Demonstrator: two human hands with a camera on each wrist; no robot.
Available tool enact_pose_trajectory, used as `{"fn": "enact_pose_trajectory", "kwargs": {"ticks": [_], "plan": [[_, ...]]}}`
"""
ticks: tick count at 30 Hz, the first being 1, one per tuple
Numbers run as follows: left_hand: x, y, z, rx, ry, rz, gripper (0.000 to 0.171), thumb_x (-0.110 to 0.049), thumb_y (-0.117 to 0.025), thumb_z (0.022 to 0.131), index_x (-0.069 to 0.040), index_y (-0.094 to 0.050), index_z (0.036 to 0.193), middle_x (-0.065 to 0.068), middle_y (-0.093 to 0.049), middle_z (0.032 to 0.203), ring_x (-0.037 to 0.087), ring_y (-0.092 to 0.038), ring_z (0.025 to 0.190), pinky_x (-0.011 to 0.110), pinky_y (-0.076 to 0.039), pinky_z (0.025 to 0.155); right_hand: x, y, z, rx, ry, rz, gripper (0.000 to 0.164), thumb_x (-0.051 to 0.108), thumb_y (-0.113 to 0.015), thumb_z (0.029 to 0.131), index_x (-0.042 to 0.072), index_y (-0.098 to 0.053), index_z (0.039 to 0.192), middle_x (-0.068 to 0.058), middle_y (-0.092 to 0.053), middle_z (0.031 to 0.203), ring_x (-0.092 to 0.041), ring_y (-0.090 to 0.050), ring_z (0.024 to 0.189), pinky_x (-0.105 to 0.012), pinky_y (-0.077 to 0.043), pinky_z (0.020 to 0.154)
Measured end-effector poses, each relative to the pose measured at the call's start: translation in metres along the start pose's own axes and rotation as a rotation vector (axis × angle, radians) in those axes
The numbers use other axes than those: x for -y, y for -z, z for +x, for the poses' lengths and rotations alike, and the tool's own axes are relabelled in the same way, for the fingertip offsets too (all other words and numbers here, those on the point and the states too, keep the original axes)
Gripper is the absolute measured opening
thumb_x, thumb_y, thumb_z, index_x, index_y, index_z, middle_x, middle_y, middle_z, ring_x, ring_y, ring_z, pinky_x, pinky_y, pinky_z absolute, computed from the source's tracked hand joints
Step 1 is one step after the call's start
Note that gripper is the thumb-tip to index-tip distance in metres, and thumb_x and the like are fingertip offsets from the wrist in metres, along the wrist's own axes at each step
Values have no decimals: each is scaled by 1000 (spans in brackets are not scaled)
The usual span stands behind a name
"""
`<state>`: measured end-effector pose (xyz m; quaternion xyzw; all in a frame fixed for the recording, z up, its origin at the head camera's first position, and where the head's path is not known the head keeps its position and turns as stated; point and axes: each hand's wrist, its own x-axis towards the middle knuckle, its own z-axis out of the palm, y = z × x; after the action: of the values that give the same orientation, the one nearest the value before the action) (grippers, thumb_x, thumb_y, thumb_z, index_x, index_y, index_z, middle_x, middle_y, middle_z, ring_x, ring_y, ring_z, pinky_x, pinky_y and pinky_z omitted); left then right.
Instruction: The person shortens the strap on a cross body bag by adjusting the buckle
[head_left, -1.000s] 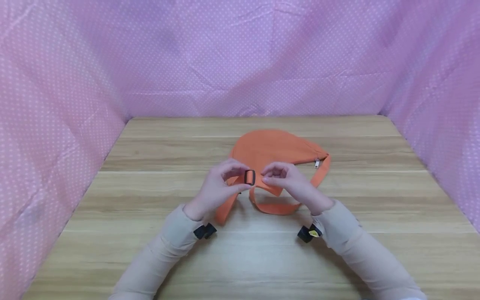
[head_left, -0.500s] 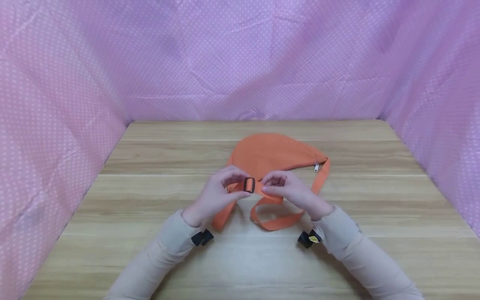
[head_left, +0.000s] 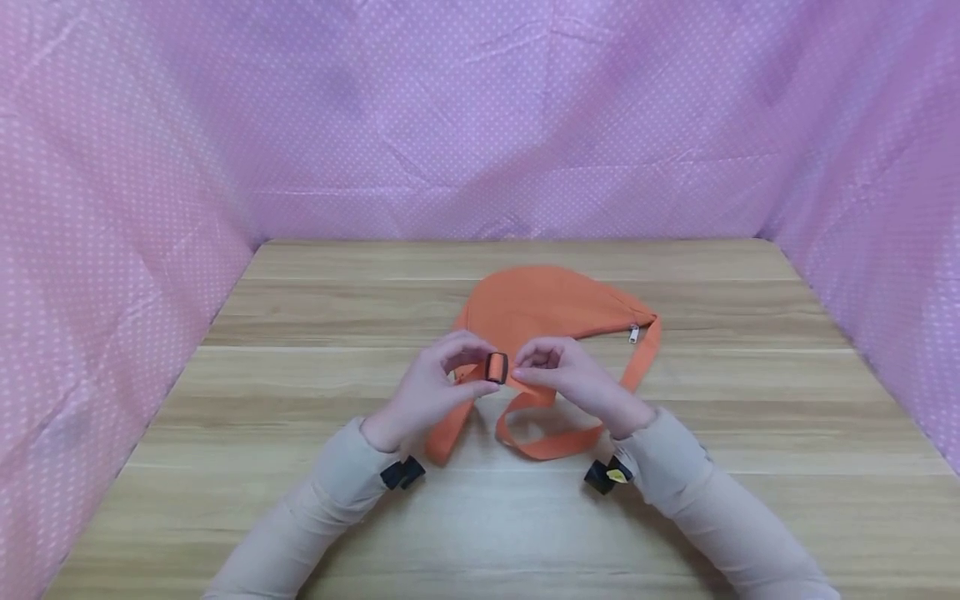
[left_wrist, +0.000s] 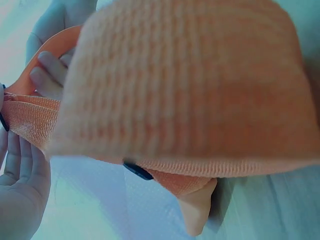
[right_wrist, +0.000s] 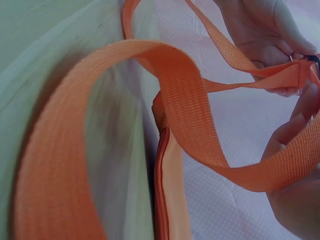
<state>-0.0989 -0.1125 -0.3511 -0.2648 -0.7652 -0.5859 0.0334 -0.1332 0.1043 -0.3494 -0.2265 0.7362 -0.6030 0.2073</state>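
An orange sling bag (head_left: 551,304) lies on the table in the head view, its webbing strap (head_left: 551,446) looping toward the person. My left hand (head_left: 423,383) grips a black strap slider (head_left: 496,367) between thumb and fingers, with orange webbing threaded through it. Close to its right, my right hand (head_left: 573,375) pinches the webbing with thumb and fingertips. In the left wrist view, a wide blurred fold of strap (left_wrist: 185,90) hides much of the scene, and a second black fitting (left_wrist: 137,170) shows below it. The right wrist view shows the strap (right_wrist: 185,105) twisting in a large loop.
The bag's metal zipper pull (head_left: 633,334) hangs at its right end. Under everything is a wood-grain table (head_left: 480,533). Pink dotted cloth (head_left: 480,108) encloses the back and both sides. Each cuff carries a small black device, as on the right wrist (head_left: 600,477).
My right hand has shifted slightly left, nearer the slider, still pinching the webbing. The left hand keeps its grip on the slider. The strap loop hangs a little differently.
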Motion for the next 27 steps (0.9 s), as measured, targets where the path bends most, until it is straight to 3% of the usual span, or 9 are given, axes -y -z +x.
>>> {"fn": "enact_pose_trajectory", "kwargs": {"ticks": [6,13,21,27], "plan": [[-3,-1,3,19,-22,-35,32,3,-74,78,-4,-62,107,7,-61,106,16,-60,99,32,-50,92,7,-3,3,-5,39,50,7,5,-63,88,6,-64,95,6,-66,80,-8,-58,72,-21,-47,65],[-3,0,3,45,-28,-45,36,3,-71,80,0,-61,115,13,-59,110,20,-62,104,36,-50,92,7,-5,6,21,59,118,18,-3,-58,89,14,-61,95,9,-67,81,-4,-61,76,-18,-48,66],[-2,0,2,75,-27,-59,34,9,-67,81,2,-60,113,15,-56,112,20,-59,103,38,-51,91,6,-4,6,34,16,123,20,2,-60,90,7,-51,108,8,-67,82,-6,-59,74,-20,-47,68],[-2,1,-1,33,2,-10,29,8,-69,80,-1,-59,106,11,-57,108,19,-58,100,32,-50,92,0,1,0,8,-4,77,23,6,-63,89,-2,-54,108,7,-65,82,-8,-61,73,-22,-50,69]]}}
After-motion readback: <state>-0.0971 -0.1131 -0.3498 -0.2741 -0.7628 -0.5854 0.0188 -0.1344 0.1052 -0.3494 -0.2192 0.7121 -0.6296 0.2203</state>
